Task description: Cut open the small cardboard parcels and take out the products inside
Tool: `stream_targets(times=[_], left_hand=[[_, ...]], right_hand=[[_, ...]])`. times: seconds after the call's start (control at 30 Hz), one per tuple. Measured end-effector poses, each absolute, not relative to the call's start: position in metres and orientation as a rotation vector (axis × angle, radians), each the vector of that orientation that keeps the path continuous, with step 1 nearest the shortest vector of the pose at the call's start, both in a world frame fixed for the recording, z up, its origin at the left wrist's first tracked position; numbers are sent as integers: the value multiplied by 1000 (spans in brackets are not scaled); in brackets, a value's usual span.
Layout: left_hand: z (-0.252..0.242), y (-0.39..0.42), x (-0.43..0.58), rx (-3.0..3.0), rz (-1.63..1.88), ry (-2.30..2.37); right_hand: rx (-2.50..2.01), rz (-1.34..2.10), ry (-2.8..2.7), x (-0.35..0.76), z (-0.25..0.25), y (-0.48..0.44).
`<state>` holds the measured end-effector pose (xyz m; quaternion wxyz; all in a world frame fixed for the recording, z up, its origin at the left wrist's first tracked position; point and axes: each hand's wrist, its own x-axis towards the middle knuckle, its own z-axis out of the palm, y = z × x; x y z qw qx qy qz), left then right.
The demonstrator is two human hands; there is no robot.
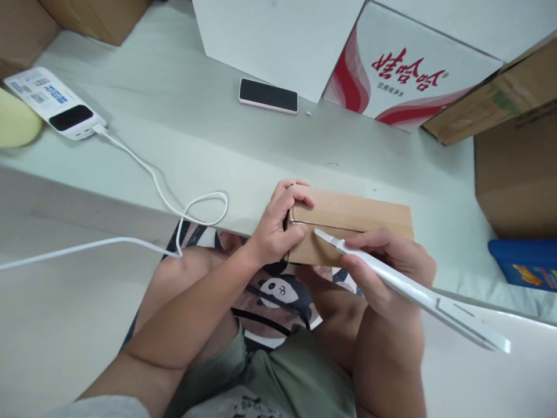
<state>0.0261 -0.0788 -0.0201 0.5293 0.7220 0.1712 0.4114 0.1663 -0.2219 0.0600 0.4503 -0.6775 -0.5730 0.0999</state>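
Note:
A small brown cardboard box lies at the table's front edge, its near side over my lap. My left hand grips the box's left end, fingers over the top and thumb on the near face. A dark seam runs along the box from that end. My right hand is closed around a long white knife. The knife's short pale blade points left, at the box face just below the seam and close to my left thumb. Whether the tip touches the cardboard I cannot tell.
A phone lies farther back on the table. At left, a white power bank has a white cable trailing over the edge. A red-and-white carton, brown boxes and a blue packet stand right.

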Motion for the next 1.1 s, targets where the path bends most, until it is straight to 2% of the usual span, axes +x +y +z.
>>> stream_targets(times=[0.63, 1.1], left_hand=[[-7, -76, 19, 1600, 838, 498], [-13, -70, 18, 1709, 891, 416]], right_hand=[[-1762, 158, -1115, 161, 69, -218], [-1756, 40, -920, 201, 67, -242]])
